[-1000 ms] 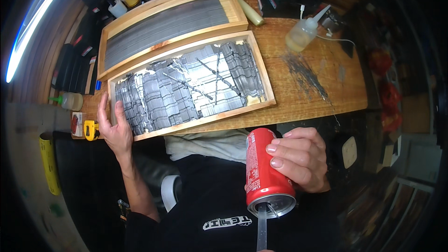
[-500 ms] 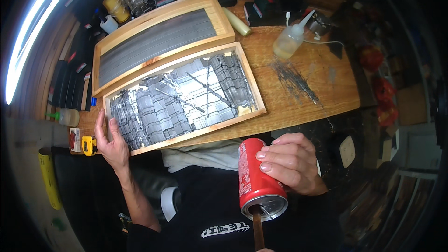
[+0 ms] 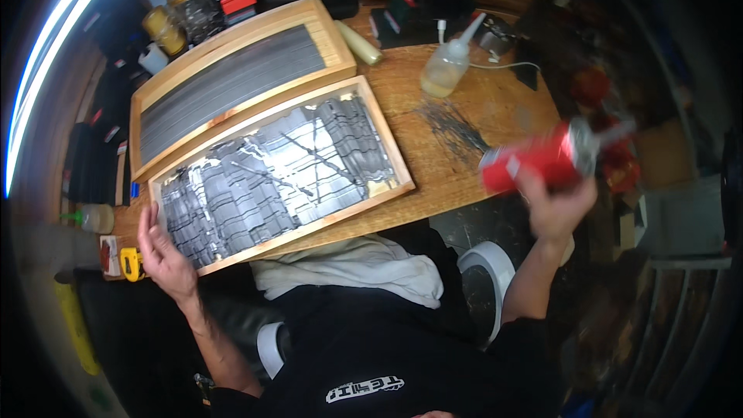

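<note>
My left hand is at the near-left corner of a shallow wooden tray, its edge between my thumb and outstretched fingers. Overlapping grey strips cover the tray's floor, and a few thin dark rods lie across a bright patch of them. Over the table's right end, my right hand is closed round a red drink can. Motion blurs both can and hand. The can lies tipped nearly sideways, with a pale drinking straw sticking out of its top end at the right.
Behind the tray sits another wooden frame with dark grey strips. A squeeze bottle and a heap of thin dark sticks occupy the table's right part. A yellow tape measure is near my left hand. White cloth covers my lap.
My right hand has carried the can from close in front of my chest outward and up to the right. My left hand stays at the tray's corner. The view has shifted slightly.
</note>
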### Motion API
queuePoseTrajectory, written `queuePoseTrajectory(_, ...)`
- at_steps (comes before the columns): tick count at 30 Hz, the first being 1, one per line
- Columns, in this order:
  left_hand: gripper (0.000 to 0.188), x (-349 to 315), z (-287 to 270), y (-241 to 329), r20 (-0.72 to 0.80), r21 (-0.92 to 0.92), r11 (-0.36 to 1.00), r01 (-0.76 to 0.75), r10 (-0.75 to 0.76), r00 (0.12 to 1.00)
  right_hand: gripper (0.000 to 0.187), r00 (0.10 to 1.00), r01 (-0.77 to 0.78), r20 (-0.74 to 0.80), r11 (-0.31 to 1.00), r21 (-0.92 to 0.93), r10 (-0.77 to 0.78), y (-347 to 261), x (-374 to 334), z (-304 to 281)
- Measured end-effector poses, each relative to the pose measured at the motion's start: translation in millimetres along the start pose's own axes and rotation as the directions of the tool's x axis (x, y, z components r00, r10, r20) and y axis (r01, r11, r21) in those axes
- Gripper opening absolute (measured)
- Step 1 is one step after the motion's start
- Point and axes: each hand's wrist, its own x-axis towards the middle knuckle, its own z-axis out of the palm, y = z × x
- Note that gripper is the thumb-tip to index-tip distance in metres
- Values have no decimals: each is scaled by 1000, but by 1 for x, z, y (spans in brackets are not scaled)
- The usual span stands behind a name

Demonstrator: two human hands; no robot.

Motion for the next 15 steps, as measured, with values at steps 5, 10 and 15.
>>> queuePoseTrajectory(5,50,-3,-5,4,-56,111,985,-132,138,989,46,949,-52,-316,991,-127,10,96,77,-33)
queuePoseTrajectory(10,62,4,1,8,-127,119,990,-71,86,988,54,945,-129,-322,972,-195,61,181,80,-54)
queuePoseTrajectory(15,66,4,-1,9,-126,110,988,-107,121,985,63,950,-173,-292,962,-212,106,183,76,-55)
